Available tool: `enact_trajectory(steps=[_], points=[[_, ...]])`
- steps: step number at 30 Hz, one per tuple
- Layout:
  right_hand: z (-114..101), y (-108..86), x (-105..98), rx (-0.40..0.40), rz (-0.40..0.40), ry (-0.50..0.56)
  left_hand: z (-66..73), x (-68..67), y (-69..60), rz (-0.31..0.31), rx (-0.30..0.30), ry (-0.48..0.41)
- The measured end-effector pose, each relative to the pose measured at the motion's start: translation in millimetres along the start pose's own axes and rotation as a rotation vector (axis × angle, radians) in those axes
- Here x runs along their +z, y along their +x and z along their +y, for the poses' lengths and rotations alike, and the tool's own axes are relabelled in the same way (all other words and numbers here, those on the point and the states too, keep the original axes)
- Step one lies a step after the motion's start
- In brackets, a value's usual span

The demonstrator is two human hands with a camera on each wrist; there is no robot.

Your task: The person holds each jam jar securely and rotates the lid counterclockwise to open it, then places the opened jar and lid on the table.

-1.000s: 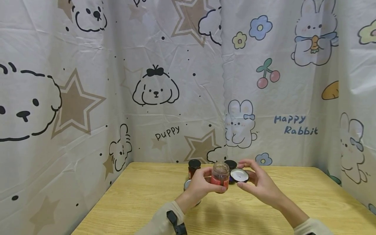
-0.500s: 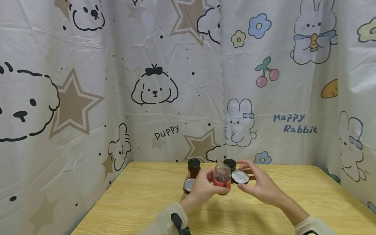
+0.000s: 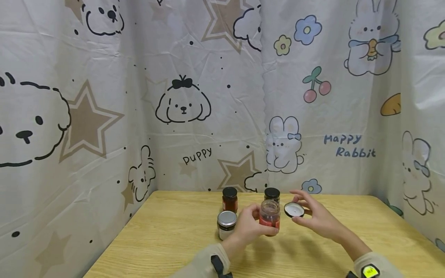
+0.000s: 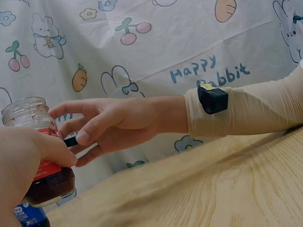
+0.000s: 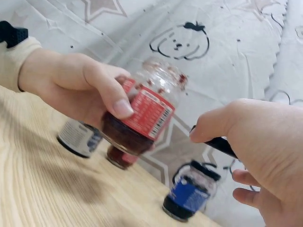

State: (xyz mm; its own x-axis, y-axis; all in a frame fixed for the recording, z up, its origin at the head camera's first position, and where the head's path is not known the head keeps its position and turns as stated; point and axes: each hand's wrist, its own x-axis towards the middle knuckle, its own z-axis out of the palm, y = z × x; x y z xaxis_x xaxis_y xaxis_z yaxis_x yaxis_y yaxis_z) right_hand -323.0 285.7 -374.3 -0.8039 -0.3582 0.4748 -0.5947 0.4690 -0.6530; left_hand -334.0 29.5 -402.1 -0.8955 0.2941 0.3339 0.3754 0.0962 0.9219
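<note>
Over the last half second the red-labelled jar (image 3: 269,220) in my left hand (image 3: 247,224) has shifted rightward and a little nearer me. The black-rimmed lid (image 3: 294,210) in my right hand (image 3: 319,217) has also gone right, opening a gap between jar and lid. The silver-lidded jar (image 3: 227,225), just left of my left grip, now shows whole.

My left fingers and thumb are wrapped round the jar, mouth up, above the table (image 3: 180,239); my right thumb and fingers pinch the lid just beyond the jar's right side. I judge the step in hand to be parting lid from jar. The next move calls for keeping the jar's mouth up and the lid pinched by its edge; should the lid go back on, its underside would have to turn down over the mouth.

From the head I see the lid's white inside; both wrist views give only a dark edge. The right wrist view alone shows me the barcode (image 5: 159,124), and shows plainly the blue label (image 5: 190,195) on the black-capped jar (image 3: 272,194) behind my grip, whose front is mostly hidden from the head.
</note>
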Motion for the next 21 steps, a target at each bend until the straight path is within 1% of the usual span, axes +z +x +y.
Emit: enact_trajectory(steps=[5,10,15,17,21], points=[[22,-5.1,-8,0.072,-0.070,0.016,-9.4,8.6,2.6,-0.001,0.003,-0.006],[38,-11.8,-14,0.123,-0.202,0.052,-14.9,18.5,2.0,0.009,-0.001,0.015],[47,-16.2,-17,0.189,-0.334,0.080,-18.7,24.2,-0.1,0.005,-0.019,0.027],[49,-17.4,-17,0.209,-0.366,0.072,-20.4,25.5,-0.1,0.006,-0.029,0.030],[52,-19.0,-15,0.227,-0.393,0.042,-24.4,27.6,0.9,0.017,-0.047,0.043]])
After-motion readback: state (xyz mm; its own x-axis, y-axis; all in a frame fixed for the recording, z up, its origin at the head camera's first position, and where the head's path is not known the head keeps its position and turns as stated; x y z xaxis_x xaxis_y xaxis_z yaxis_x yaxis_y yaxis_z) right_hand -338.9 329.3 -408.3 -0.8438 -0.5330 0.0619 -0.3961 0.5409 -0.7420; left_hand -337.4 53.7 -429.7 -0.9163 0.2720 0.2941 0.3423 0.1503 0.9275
